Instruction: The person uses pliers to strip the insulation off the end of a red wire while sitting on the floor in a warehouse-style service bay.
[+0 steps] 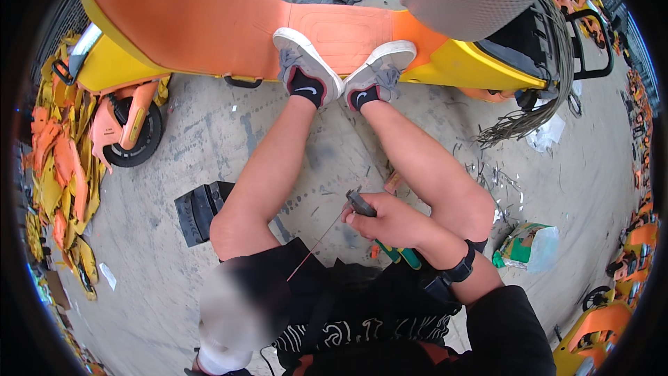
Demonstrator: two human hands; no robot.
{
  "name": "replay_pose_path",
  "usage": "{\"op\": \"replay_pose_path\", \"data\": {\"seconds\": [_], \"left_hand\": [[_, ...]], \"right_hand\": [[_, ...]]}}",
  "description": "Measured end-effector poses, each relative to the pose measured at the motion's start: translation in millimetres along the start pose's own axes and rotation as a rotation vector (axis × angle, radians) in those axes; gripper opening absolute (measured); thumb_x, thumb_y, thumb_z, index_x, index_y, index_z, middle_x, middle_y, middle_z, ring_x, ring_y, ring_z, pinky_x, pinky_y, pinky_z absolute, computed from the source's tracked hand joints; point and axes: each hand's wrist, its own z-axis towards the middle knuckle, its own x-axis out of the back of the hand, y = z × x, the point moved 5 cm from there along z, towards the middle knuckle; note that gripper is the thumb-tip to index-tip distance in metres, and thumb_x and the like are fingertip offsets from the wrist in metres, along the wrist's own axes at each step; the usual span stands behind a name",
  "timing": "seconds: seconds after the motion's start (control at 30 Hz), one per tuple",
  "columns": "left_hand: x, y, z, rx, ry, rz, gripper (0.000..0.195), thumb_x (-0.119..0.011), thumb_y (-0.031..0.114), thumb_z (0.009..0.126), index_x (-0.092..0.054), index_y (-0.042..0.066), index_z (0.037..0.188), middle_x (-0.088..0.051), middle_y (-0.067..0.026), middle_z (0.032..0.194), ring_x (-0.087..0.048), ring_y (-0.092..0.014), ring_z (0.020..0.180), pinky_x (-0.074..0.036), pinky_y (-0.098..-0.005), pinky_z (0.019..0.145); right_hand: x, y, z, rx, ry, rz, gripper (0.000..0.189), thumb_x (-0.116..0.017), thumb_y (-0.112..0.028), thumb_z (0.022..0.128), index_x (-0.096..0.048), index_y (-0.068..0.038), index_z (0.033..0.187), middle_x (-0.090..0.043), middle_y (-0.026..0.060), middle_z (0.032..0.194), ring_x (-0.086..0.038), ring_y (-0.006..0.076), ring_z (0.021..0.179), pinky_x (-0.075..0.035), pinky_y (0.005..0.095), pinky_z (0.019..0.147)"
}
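My right hand (386, 219) is closed around pliers with a grey metal head (360, 203) and green handles (409, 258). A thin reddish wire (318, 243) runs from the fingertips down towards a blurred pale shape (235, 308) at lower left. That shape seems to be my left hand in a white glove, too blurred to show its fingers. My feet rest on the orange footboard (342, 31) of a yellow and orange scooter lying across the top. Over its rear end hangs a bundle of grey-brown wires or cables (548, 99).
A black plastic part (195, 214) lies beside my left knee. A green and white bag (527, 248) stands on the floor near my right knee, with wire scraps (496, 177) around it. Yellow and orange panels (65, 167) are piled at far left; more scooters (595, 329) stand at right.
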Motion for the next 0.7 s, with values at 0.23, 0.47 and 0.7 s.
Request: {"op": "replay_pose_path", "data": {"seconds": [0.23, 0.47, 0.7], "left_hand": [[74.6, -2.7, -32.9, 0.249, 0.61, -0.505, 0.008, -0.061, -0.006, 0.088, -0.066, 0.0, 0.09, -0.066, -0.0144, 0.087, -0.062, -0.018, 0.072, -0.05, -0.0308, 0.065], [2.5, -21.6, 37.4, 0.234, 0.392, -0.717, 0.019, -0.046, 0.015, 0.104, -0.052, 0.002, 0.091, -0.027, 0.0073, 0.053, -0.023, -0.006, 0.041, -0.02, -0.0258, 0.041], [-109.0, -21.9, 136.0, 0.388, 0.248, -1.199, 0.01, -0.052, 0.017, 0.104, -0.058, 0.009, 0.1, -0.029, 0.0086, 0.058, -0.027, -0.006, 0.045, -0.02, -0.025, 0.043]], "right_hand": [[31.6, 36.7, -6.7, -0.085, 0.149, -0.045, 0.02, -0.057, -0.018, 0.1, -0.062, 0.0, 0.108, -0.058, 0.0, 0.078, -0.058, 0.0099, 0.068, -0.051, 0.0278, 0.063], [-2.8, 40.4, 1.7, -0.148, -0.027, 0.35, 0.039, -0.049, -0.007, 0.101, -0.042, 0.004, 0.138, -0.065, 0.0082, 0.106, -0.069, 0.0214, 0.096, -0.052, 0.0312, 0.081], [-3.4, 59.3, -5.8, -0.231, -0.038, 0.287, 0.067, -0.05, 0.001, 0.095, -0.018, 0.0, 0.155, -0.058, 0.014, 0.135, -0.066, 0.0269, 0.117, -0.052, 0.0328, 0.085]]}}
